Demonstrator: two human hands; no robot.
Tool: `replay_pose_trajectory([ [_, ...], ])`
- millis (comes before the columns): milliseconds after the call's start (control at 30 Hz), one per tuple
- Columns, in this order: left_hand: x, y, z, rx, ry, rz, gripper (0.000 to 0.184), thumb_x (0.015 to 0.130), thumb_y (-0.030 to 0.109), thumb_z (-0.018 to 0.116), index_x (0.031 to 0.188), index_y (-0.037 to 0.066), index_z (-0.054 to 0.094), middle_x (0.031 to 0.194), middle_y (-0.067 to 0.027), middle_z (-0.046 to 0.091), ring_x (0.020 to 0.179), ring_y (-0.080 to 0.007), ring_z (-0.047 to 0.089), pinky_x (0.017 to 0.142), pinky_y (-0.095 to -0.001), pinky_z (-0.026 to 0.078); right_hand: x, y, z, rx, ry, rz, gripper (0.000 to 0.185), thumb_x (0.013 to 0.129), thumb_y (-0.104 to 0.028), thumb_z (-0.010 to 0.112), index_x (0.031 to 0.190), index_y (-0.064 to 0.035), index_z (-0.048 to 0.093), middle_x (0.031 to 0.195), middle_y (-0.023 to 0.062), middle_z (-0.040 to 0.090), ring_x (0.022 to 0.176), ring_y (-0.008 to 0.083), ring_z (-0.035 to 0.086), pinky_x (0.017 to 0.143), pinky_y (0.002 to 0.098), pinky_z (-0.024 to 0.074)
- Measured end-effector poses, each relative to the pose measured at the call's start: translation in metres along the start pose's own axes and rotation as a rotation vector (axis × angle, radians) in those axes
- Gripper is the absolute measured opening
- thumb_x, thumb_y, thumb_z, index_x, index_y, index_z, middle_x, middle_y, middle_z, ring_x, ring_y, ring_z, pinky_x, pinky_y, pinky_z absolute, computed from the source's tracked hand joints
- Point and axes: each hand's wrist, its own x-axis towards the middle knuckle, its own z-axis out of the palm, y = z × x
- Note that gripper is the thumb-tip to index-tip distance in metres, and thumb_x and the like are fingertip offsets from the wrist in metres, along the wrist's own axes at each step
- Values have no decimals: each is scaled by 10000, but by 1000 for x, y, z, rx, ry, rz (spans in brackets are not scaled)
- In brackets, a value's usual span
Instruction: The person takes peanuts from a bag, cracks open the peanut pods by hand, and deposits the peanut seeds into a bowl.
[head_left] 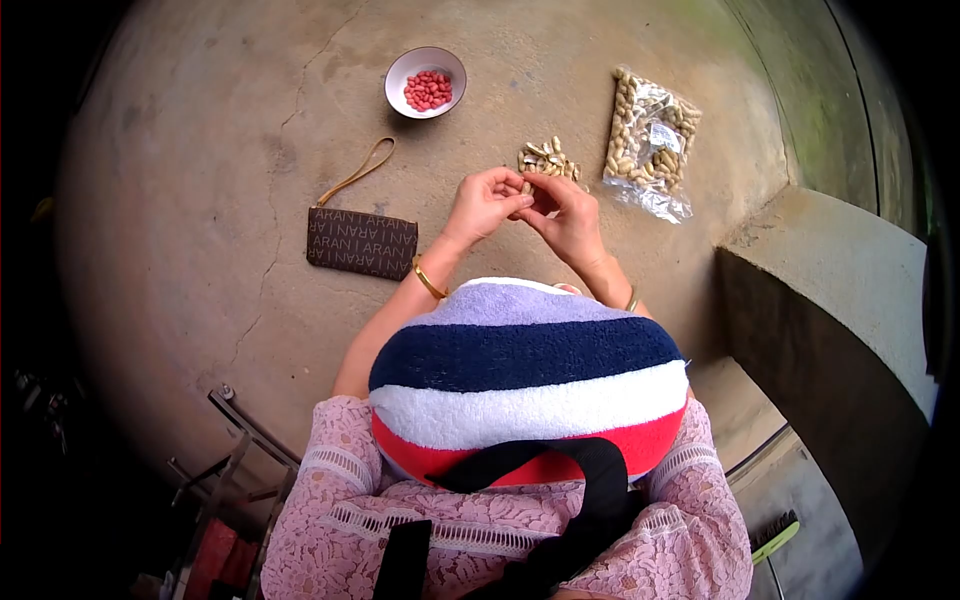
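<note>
Both of my hands meet in front of me, above the concrete floor. Between their fingertips is a peanut [527, 188] in its shell, partly covered by the fingers. My left hand [487, 207] pinches it from the left, and my right hand [568, 215] closes on it from the right. Just beyond the hands lies a small heap of peanut shells [545, 158], partly hidden behind my right fingers. A bowl [395, 75] with reddish-pink shelled peanuts [428, 91] stands farther off to the left. On the right lies a clear plastic bag [652, 140] full of unshelled peanuts.
A dark brown wristlet pouch [362, 243] with a tan strap lies left of my hands. A striped cushion or towel-like bundle [530, 360] covers my lap. At the right rises a concrete ledge [830, 270]; a green-handled brush [775, 537] is at lower right.
</note>
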Motion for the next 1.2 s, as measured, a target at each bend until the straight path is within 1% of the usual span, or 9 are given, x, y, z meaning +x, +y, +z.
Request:
replay_pose_trajectory([
  [100, -1, 2, 1, -75, -10, -82, 136, 721, 4, 612, 837, -23, 546, 723, -53, 586, 624, -85, 564, 533, -194, 461, -2, 2, -1, 20, 4, 58, 302, 639, -66, 690, 919, -17, 588, 714, 92, 569, 600, 163, 562, 543, 257, 463],
  [200, 1, -4, 0, 109, -112, 202, 129, 731, 18, 611, 840, -19, 554, 717, -51, 587, 617, -90, 563, 534, -198, 464, -3, 9, -2, -52, 25, -112, 279, 661, -73, 669, 924, -20, 590, 761, 101, 592, 648, 186, 578, 591, 281, 475],
  [267, 1, -11, 1, 50, -56, 136, 115, 747, 48, 607, 837, -6, 560, 727, -49, 596, 626, -92, 565, 551, -207, 467, -5, 11, 1, 28, -9, 18, 310, 644, -19, 679, 941, -16, 589, 768, 77, 609, 621, 97, 585, 562, 210, 478],
  [400, 0, -7, -1, -2, -66, 82, 107, 762, 69, 599, 842, 9, 563, 748, -45, 604, 640, -91, 566, 566, -210, 467, -5, 8, 3, 33, 18, 43, 289, 653, -28, 680, 929, -14, 595, 729, 60, 611, 614, 82, 579, 560, 202, 478],
  [467, -3, 1, 2, -89, -7, -130, 110, 776, 102, 592, 847, 22, 566, 762, -41, 609, 646, -90, 567, 576, -213, 467, -5, 3, 3, 64, 30, 139, 290, 656, -40, 686, 930, -14, 597, 709, 44, 611, 615, 67, 572, 559, 196, 478],
  [767, -29, 36, 15, -246, -3, -77, 180, 796, 156, 577, 926, 33, 566, 834, -37, 605, 713, -91, 574, 629, -219, 473, -4, -2, 3, 105, 19, 241, 317, 647, -58, 706, 942, -16, 596, 693, 24, 599, 594, 56, 544, 559, 183, 470],
  [1000, -5, -15, -5, -191, -94, -236, 211, 813, 171, 554, 971, 31, 549, 863, -44, 603, 742, -106, 580, 659, -235, 481, -9, 13, 3, 105, 29, 207, 310, 617, -60, 707, 907, -17, 603, 708, 59, 600, 594, 98, 561, 559, 211, 474],
  [1067, -7, -31, -7, -583, -209, -86, 211, 819, 161, 544, 986, 32, 537, 878, -50, 600, 768, -106, 577, 661, -233, 483, -13, 25, 0, 123, 59, 12, 308, 619, -51, 703, 910, -24, 604, 711, 58, 594, 584, 98, 548, 552, 208, 472],
  [1200, -3, -9, -4, -193, -111, -218, 247, 815, 148, 544, 1034, 36, 517, 907, -57, 595, 806, -124, 571, 691, -250, 480, -8, 9, 4, 145, 20, 238, 307, 625, -32, 691, 918, -24, 600, 719, 54, 589, 589, 104, 543, 550, 208, 469],
])
